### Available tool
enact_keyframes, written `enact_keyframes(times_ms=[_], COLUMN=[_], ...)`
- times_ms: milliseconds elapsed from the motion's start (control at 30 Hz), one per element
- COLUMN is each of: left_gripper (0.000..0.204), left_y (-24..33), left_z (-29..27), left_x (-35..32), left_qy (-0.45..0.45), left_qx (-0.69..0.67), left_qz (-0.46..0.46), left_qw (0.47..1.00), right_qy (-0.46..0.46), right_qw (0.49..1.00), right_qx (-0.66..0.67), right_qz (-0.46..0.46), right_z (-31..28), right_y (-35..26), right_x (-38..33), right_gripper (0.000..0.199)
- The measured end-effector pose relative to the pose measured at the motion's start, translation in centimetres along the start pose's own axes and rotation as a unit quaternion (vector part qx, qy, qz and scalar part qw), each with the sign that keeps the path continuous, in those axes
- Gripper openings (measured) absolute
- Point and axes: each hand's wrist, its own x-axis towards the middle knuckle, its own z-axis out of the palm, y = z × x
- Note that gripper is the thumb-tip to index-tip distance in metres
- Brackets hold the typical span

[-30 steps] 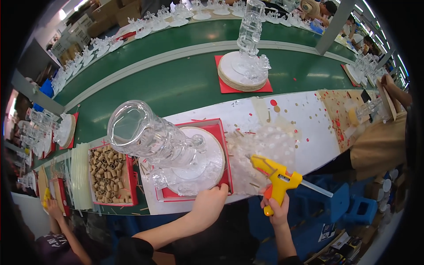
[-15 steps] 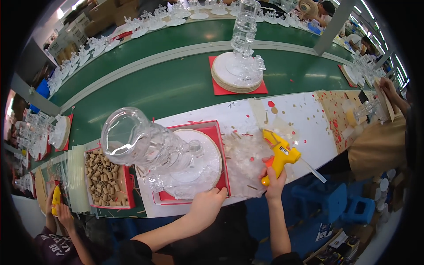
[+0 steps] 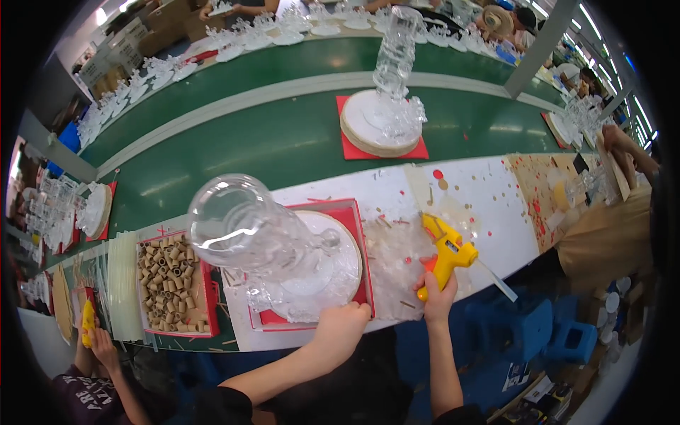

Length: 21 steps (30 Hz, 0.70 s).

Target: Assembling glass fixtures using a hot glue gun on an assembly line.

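Note:
My right hand (image 3: 439,296) is closed round the handle of a yellow glue gun (image 3: 448,258), from whose back a pale glue stick (image 3: 499,280) sticks out. My left hand (image 3: 341,330) is curled over the near right corner of a shallow red tray (image 3: 366,258). In that tray sits a white round base (image 3: 336,273) carrying a tall clear tubular ornament (image 3: 244,230), which leans toward the left in this view. Clear wrapping or small clear parts bunch round its foot. My left fingertips are partly hidden at the tray's edge.
Left of the tray, a red box holds several brown cardboard tubes (image 3: 168,283) beside a bundle of glue sticks (image 3: 125,287). Glue-smeared paper lies under the gun. Another clear ornament (image 3: 394,64) stands on the green belt (image 3: 269,152). Co-workers flank me on both sides.
The tray and its clear ornament sit slightly farther right in view, with the ornament's top shifted most. My left hand stays at the corner; my right still holds the glue gun.

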Motion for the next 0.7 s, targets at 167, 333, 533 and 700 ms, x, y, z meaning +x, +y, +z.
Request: enact_keyframes(times_ms=[167, 333, 533, 700], left_gripper=[0.025, 0.077, 0.104, 0.097], left_y=[0.0, 2.2, -1.0, -4.4], left_z=[-0.1, -11.3, -20.1, -28.4], left_x=[-2.9, -5.6, 2.6, 7.7], left_qy=[0.040, 0.500, 0.388, 0.453], left_qx=[-0.006, 0.024, -0.138, -0.113], left_qz=[0.131, 0.104, 0.112, 0.127], left_qw=[0.990, 0.860, 0.904, 0.875], right_qy=[0.028, 0.042, 0.024, 0.040], right_qw=[0.995, 0.998, 0.998, 0.997], right_qx=[-0.090, -0.019, -0.014, -0.003], right_qz=[-0.044, -0.036, -0.057, -0.065], right_z=[-1.7, -1.3, -0.5, -1.0], right_y=[1.8, 2.3, 2.5, 2.2], right_x=[-0.9, -1.4, -1.3, -1.0], right_gripper=[0.033, 0.040, 0.040, 0.037])
